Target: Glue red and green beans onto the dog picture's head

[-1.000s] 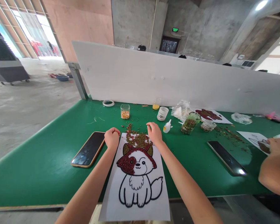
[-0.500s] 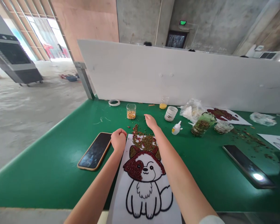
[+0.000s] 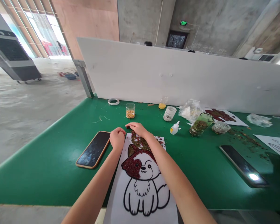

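Observation:
A white sheet (image 3: 116,199) with a black-outlined cat-like animal lies before me, its ears and head patch partly covered with dark red and green-brown beans. Loose green-brown beans (image 3: 140,142) are heaped at its top edge. My left hand (image 3: 118,138) is curled closed at the sheet's upper left corner, beside a phone (image 3: 93,150); whatever it holds, if anything, is hidden. Over the far side of the heap, my right hand (image 3: 138,129) reaches leftward with its fingers stretched out, low by the table. Its fingertips are near a few dark red beans.
Behind stand a cup of yellow kernels (image 3: 130,111), a clear jar (image 3: 170,113), a glue bottle (image 3: 175,128) and a tipped green jar (image 3: 201,124). A tape roll (image 3: 113,101) lies by the white partition (image 3: 140,71). Another phone (image 3: 244,166), its light on, is at right.
My right hand has swept left across the far end of the bean heap, from right of the sheet to near my left hand. My left hand has barely moved.

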